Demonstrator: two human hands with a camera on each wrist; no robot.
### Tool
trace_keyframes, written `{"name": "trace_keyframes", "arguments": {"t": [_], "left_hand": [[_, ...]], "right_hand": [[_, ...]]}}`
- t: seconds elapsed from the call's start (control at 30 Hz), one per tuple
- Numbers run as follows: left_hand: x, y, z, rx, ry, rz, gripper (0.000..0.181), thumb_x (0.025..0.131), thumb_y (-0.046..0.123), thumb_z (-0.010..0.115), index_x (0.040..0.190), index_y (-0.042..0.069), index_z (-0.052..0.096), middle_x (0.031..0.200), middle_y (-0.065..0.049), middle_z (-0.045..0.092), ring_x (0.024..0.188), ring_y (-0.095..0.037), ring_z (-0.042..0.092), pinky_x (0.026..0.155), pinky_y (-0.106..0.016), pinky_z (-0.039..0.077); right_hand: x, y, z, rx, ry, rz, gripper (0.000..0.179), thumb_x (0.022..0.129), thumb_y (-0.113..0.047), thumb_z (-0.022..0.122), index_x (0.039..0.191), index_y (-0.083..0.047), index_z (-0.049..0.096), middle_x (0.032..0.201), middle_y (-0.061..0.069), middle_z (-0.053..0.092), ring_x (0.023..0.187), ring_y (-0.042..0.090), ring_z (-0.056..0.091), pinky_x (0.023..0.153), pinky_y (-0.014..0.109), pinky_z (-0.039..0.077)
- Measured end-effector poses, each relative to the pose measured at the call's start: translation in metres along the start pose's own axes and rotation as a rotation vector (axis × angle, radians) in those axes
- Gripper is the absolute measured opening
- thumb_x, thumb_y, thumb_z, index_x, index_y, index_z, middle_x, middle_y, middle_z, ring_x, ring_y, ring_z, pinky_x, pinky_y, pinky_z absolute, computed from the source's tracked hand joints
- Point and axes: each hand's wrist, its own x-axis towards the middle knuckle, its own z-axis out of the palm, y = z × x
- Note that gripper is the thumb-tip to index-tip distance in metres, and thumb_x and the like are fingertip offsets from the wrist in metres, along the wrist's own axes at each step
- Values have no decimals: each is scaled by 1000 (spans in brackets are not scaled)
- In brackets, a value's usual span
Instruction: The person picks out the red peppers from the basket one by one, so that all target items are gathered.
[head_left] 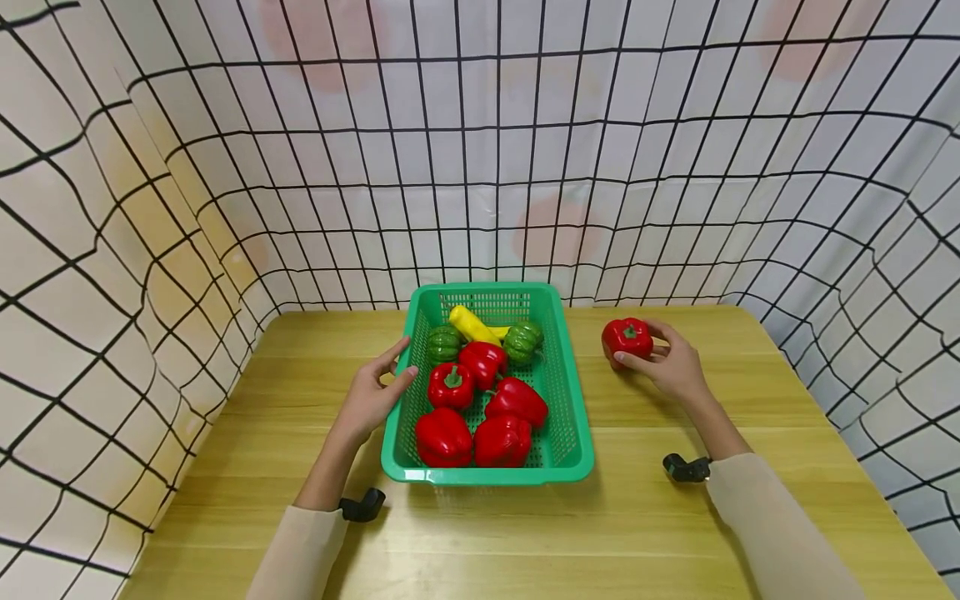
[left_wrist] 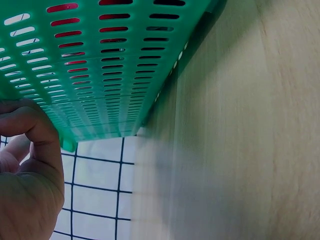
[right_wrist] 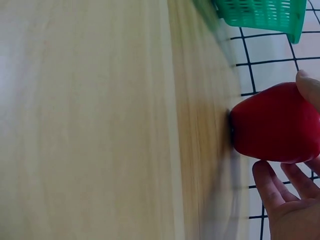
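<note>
In the head view a green plastic basket point(head_left: 487, 476) stands on the wooden table with several red bell peppers point(head_left: 517, 402) inside. My left hand point(head_left: 372, 396) grips its left rim; in the left wrist view the fingers point(left_wrist: 37, 125) curl against the perforated side. Off to the basket's right, my right hand point(head_left: 673, 365) holds another red bell pepper point(head_left: 627, 337), thumb on the near side and fingers round the far side. The right wrist view shows this pepper point(right_wrist: 275, 122) close over the tabletop, between thumb and fingers.
Also in the basket lie a yellow elongated vegetable point(head_left: 471, 325) and two ribbed green ones, one left point(head_left: 444, 343) and one right point(head_left: 522, 341). A white cloth with a black grid point(head_left: 480, 158) walls the table point(head_left: 480, 542) at the back and both sides.
</note>
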Motion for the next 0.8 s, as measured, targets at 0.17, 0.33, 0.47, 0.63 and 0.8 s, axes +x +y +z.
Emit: {"name": "trace_keyframes", "arguments": {"t": [0.17,0.33,0.47,0.63,0.8], "left_hand": [[-1,0,0,-4,-2,7,60,102,33,67,157,26,46,97,-11,57,53,-12,48,53,-24,51],[-1,0,0,-1,3,6,59,102,32,67,157,27,47,98,-10,55,51,-11,44,51,-23,47],[0,1,0,-3,5,9,59,102,31,67,156,26,47,98,-9,52,50,-10,42,50,-22,46],[0,1,0,-16,5,9,59,101,32,68,156,24,48,97,-11,53,50,-10,45,50,-23,47],[0,1,0,-28,-2,-2,60,101,32,68,157,25,47,96,-10,56,52,-12,54,54,-25,53]], "right_hand": [[-3,-1,-1,5,3,4,93,91,-51,76,160,-8,33,160,24,38,134,51,50,107,62,47],[-4,-2,-6,32,15,3,93,91,-52,76,160,-8,33,160,22,40,135,48,51,107,60,47],[-5,-7,-10,45,29,-8,90,91,-51,76,159,-8,36,159,20,43,137,46,50,108,59,47],[-6,-15,-16,40,65,-61,88,90,-45,79,157,-6,39,157,20,45,140,43,47,110,59,46],[-7,-26,-21,37,71,-90,88,89,-45,80,158,-9,38,158,17,45,141,40,46,111,59,45]]}}
